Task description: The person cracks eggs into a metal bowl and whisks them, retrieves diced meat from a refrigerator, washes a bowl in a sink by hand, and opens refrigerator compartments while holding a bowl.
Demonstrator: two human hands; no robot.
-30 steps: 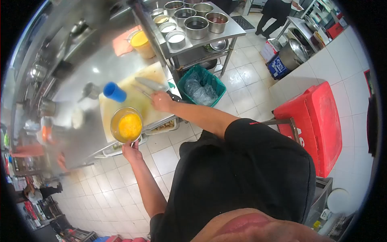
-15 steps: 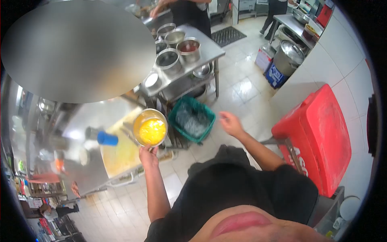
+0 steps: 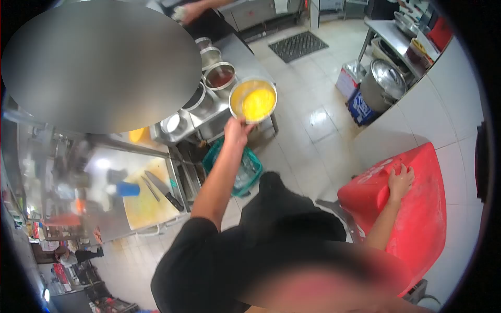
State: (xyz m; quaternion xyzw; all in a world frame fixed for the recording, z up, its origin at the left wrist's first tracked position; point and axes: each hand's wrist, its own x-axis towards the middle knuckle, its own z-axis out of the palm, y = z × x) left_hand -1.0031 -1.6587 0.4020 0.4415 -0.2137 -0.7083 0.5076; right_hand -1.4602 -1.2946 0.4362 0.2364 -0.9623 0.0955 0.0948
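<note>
My left hand [image 3: 237, 133] grips the handle of a steel pan [image 3: 234, 94], held level over the floor beside the steel side table. Yellow beaten egg [image 3: 258, 104] lies in the pan. On top of a large red bin [image 3: 417, 219] rests my right hand [image 3: 401, 182], its fingers apart and nothing seen in them. A yellow cutting board [image 3: 143, 208] on the steel counter at the left bears a knife [image 3: 162, 189] and a thin utensil [image 3: 151, 189]. A blue cup [image 3: 128, 189] lies over the board's edge.
Steel pots [image 3: 219, 78] stand on the side table [image 3: 245, 55], with a green lined basket [image 3: 248, 175] below. Another person's hand [image 3: 190, 11] shows at the top. A lidded pot [image 3: 383, 86] stands by the tiled wall. A grey blur hides the upper left.
My left hand has carried the pan of egg from the board, up and rightward past the basket. My right hand has left the knife area and come onto the red bin. The view has turned.
</note>
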